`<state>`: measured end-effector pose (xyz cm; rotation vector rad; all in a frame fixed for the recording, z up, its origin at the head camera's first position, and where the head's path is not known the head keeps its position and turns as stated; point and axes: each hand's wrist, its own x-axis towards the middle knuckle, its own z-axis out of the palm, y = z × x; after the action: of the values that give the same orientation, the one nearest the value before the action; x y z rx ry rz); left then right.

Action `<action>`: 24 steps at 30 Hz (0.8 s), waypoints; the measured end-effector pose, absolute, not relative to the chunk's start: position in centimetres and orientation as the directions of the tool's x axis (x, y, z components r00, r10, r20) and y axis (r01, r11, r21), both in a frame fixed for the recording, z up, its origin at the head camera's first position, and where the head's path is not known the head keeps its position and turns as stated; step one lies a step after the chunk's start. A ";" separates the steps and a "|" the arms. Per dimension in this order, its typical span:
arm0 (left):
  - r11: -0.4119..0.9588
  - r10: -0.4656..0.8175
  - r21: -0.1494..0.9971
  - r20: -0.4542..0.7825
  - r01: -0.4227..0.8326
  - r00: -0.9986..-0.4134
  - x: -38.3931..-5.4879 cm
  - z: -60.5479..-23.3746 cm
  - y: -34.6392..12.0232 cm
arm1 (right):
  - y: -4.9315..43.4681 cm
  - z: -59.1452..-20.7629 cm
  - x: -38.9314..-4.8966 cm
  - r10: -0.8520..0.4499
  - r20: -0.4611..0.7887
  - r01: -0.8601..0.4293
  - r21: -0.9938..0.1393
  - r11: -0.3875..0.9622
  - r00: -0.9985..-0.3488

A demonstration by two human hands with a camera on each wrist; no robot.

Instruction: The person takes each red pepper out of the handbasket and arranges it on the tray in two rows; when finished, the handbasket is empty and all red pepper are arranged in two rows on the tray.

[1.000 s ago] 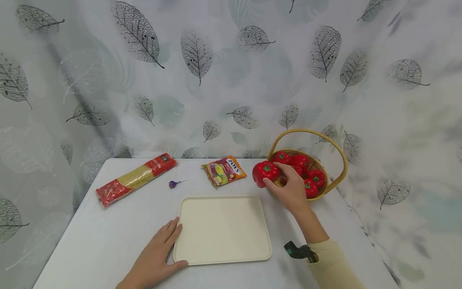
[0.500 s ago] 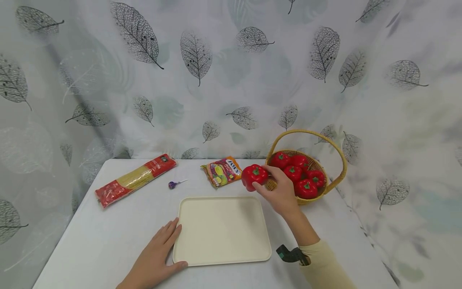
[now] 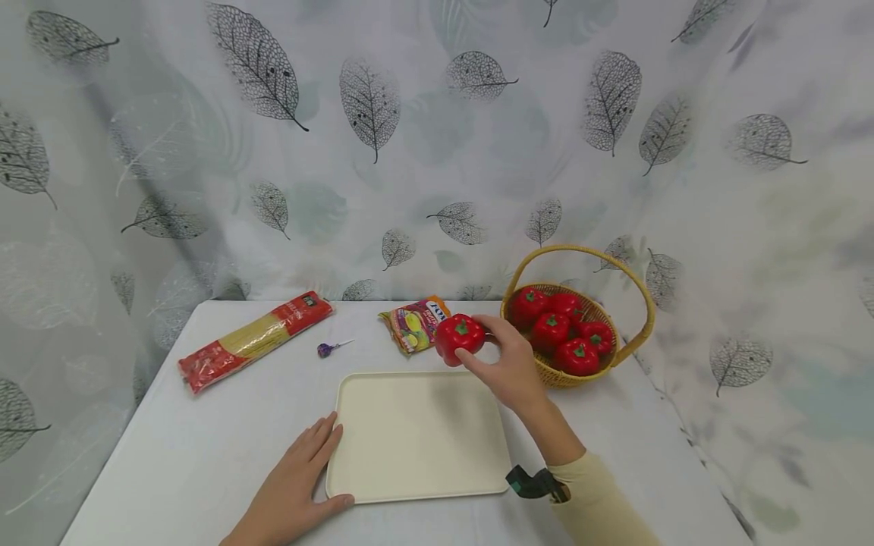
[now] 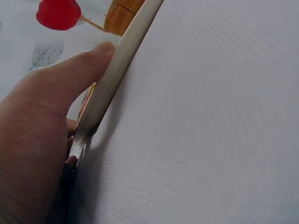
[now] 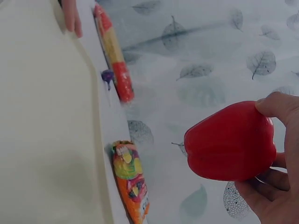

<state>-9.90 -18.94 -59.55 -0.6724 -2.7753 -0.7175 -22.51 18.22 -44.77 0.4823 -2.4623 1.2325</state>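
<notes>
A red bell pepper [image 3: 459,339] with a green stem is gripped between the thumb and fingers of my right hand [image 3: 507,364], up in the air beyond the tray's back right part. In the right wrist view the bell pepper [image 5: 232,142] fills the grasp, thumb on one side and fingers on the other. My left hand [image 3: 292,479] lies at the left end of a cream rectangular tray [image 3: 418,440], fingers along its left edge and thumb at the front left corner. The left wrist view shows the thumb [image 4: 91,63] touching the tray rim [image 4: 117,70].
A wicker basket [image 3: 549,373] with a tall handle holds several more red peppers [image 3: 576,356] at the back right. Behind the tray lie a candy bag [image 3: 413,324], partly covered by the held pepper, and a lollipop [image 3: 328,349]. A noodle packet [image 3: 256,339] lies at the back left.
My right hand has carried the bell pepper leftward from the basket's edge to in front of the candy bag. My left hand has stayed in place at the tray.
</notes>
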 end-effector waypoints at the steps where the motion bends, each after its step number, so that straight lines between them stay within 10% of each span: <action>1: 0.779 0.378 0.411 0.295 0.474 -0.878 -9.9 -59.5 -18.9 | 18.0 -44.8 -22.5 -0.151 0.446 -0.448 -0.694 0.564 -0.882; 24: 0.806 0.354 0.413 0.237 0.423 -0.905 -10.0 -59.3 -18.6 | 13.6 -46.0 -22.5 -0.233 0.413 -0.472 -0.715 0.517 -0.881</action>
<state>-9.96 -18.60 -59.28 -0.6153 -2.8435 -0.7021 -22.51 13.57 -45.96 0.5937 -2.4955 1.2959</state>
